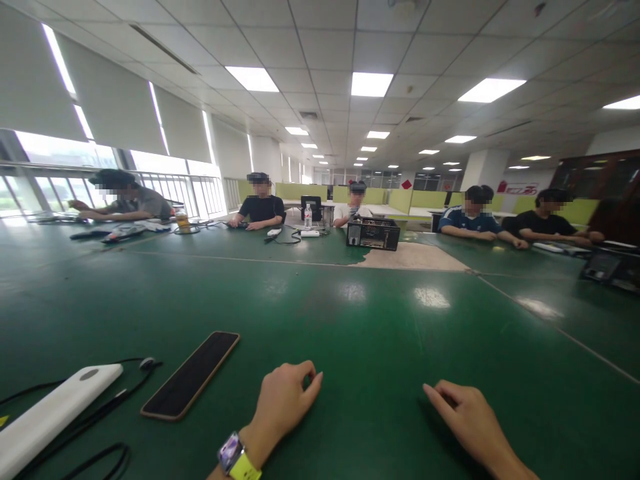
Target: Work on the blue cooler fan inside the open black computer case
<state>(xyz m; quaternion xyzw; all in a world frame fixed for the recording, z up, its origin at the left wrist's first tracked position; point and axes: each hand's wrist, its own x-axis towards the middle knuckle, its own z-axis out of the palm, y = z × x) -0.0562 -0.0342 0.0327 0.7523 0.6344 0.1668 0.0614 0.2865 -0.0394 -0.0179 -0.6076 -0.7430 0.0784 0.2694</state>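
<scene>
With my left hand [283, 400] loosely curled and my right hand [463, 413] resting flat, 2 empty hands, a careless leftward sweep could knock the black rectangular phone [190, 375] into the black cable [107, 407].

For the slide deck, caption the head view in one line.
Two bare hands, left hand and right hand, rest empty on a green table beside a face-down phone.

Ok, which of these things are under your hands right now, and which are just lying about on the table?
In hand:
left hand, loosely curled, resting on the green table
right hand, resting on the table, holding nothing

Lying about:
phone, face up, left of the left hand
white power bank with black cable
black box far across the table
water bottle
</scene>
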